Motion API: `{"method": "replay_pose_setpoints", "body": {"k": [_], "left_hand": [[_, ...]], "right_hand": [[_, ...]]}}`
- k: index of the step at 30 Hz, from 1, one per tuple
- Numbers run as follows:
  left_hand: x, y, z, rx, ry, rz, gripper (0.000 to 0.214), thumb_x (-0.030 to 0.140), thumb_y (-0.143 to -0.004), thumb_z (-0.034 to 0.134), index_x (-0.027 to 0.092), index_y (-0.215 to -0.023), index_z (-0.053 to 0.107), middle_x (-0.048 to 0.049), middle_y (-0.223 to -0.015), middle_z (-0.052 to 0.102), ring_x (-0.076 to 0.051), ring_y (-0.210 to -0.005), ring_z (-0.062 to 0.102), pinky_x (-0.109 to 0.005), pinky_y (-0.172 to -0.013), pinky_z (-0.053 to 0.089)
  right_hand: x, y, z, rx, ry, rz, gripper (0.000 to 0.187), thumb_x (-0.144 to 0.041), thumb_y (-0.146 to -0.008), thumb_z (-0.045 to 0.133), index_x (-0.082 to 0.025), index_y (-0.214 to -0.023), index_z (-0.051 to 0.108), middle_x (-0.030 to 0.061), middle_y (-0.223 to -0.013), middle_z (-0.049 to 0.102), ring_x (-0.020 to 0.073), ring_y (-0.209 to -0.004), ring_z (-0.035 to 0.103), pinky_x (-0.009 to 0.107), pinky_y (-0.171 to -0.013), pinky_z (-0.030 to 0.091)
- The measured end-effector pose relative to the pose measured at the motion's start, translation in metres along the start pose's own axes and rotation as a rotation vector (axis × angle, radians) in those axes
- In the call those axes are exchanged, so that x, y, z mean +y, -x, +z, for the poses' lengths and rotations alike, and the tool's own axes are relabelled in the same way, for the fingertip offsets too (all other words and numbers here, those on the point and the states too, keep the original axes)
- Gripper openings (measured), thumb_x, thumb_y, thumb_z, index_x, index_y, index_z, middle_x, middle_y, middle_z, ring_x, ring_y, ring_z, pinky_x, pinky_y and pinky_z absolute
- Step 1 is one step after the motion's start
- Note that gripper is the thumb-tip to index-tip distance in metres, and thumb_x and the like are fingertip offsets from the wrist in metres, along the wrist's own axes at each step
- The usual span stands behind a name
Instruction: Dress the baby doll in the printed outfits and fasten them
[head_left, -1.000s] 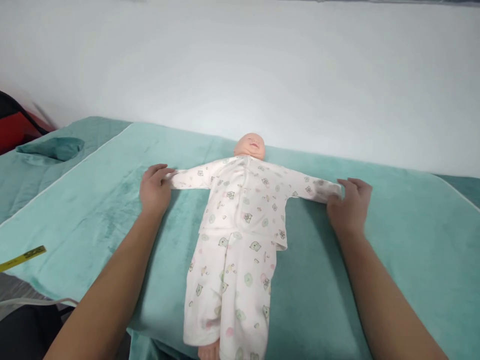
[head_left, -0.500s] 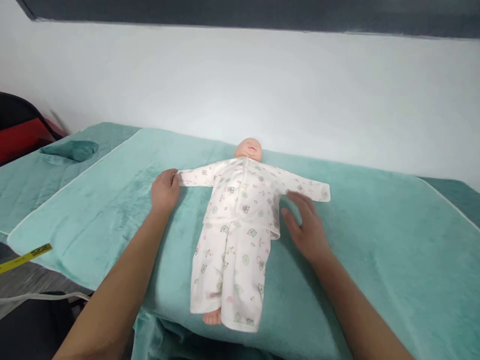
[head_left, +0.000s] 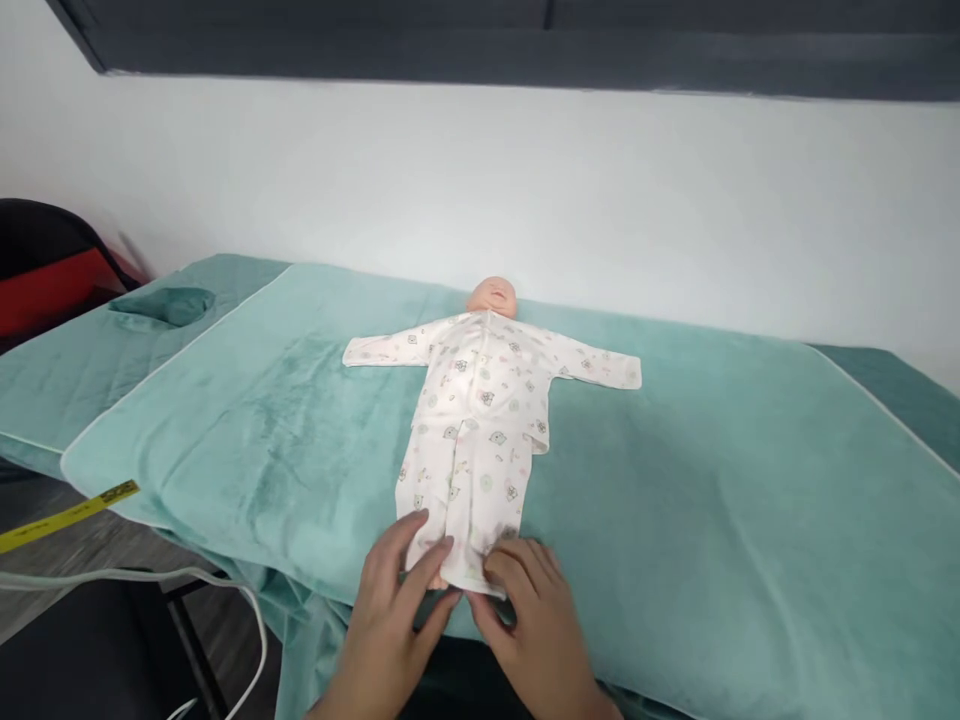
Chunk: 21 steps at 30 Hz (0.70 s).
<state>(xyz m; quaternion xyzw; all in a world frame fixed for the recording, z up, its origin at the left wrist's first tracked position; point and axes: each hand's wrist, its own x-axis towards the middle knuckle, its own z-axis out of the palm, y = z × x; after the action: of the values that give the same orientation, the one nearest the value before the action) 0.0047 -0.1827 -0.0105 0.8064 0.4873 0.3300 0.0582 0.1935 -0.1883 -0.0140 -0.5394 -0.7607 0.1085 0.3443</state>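
Note:
A baby doll (head_left: pixel 493 296) lies on its back, head toward the wall. It wears a white printed top (head_left: pixel 487 370) with both sleeves stretched out sideways, and matching trousers (head_left: pixel 487 480). At the left trouser leg, my left hand (head_left: pixel 394 610) has its fingers apart, their tips against the cuff beside the doll's toes. My right hand (head_left: pixel 536 620) is at the other cuff, its curled fingers and thumb on either side of the hem. Some of that cuff is hidden behind the fingers.
A green plush cover (head_left: pixel 675 520) spreads under the doll, up to the white wall (head_left: pixel 480 180). At the left are a face-hole opening (head_left: pixel 169 305), a yellow strip (head_left: pixel 67 520), a white cable (head_left: pixel 120 575) and a black chair seat (head_left: pixel 82 650). A dark panel (head_left: pixel 480 45) runs along the top.
Both hands have moved down to the trouser cuffs. My left hand has let go of the sleeve end, and my right hand has left the doll's side. The view has shifted slightly.

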Motion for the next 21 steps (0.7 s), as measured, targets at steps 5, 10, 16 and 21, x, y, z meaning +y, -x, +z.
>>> {"method": "replay_pose_setpoints", "body": {"k": [5,10,16,21], "left_hand": [[0.009,-0.018,-0.007,0.181,0.129,-0.018,0.021,0.007,-0.090,0.058,0.023,-0.104,0.061,-0.0081,-0.121,0.058,-0.020,-0.118,0.055,-0.034,-0.097,0.051],[0.018,-0.015,-0.019,0.271,0.175,-0.023,0.022,0.001,-0.089,0.055,0.021,-0.096,0.061,-0.0063,-0.115,0.061,-0.018,-0.117,0.056,-0.031,-0.095,0.050],[0.022,-0.004,-0.013,0.273,0.099,0.055,0.024,0.000,-0.089,0.057,0.020,-0.100,0.064,-0.0057,-0.103,0.067,-0.018,-0.107,0.059,-0.033,-0.091,0.049],[0.013,0.000,-0.010,0.263,0.060,0.075,0.028,-0.002,-0.087,0.056,0.019,-0.104,0.064,-0.0059,-0.100,0.069,-0.018,-0.098,0.062,-0.034,-0.086,0.050]], "right_hand": [[0.005,0.005,-0.014,0.161,-0.076,0.101,0.014,-0.012,-0.088,0.052,-0.024,-0.088,0.046,0.0007,-0.083,0.057,0.0155,-0.073,0.059,0.027,-0.065,0.049],[0.008,0.011,-0.044,0.282,-0.064,0.068,0.014,-0.011,-0.089,0.052,-0.024,-0.093,0.047,0.0015,-0.086,0.057,0.0138,-0.075,0.059,0.023,-0.064,0.048],[-0.021,0.028,-0.032,0.111,-0.071,-0.018,0.016,-0.009,-0.089,0.049,-0.024,-0.091,0.044,0.0013,-0.083,0.057,0.0140,-0.069,0.056,0.025,-0.062,0.047],[-0.020,0.030,-0.017,0.037,-0.031,-0.039,0.015,-0.009,-0.089,0.047,-0.024,-0.091,0.044,0.0027,-0.084,0.059,0.0160,-0.072,0.059,0.027,-0.063,0.049]]}}
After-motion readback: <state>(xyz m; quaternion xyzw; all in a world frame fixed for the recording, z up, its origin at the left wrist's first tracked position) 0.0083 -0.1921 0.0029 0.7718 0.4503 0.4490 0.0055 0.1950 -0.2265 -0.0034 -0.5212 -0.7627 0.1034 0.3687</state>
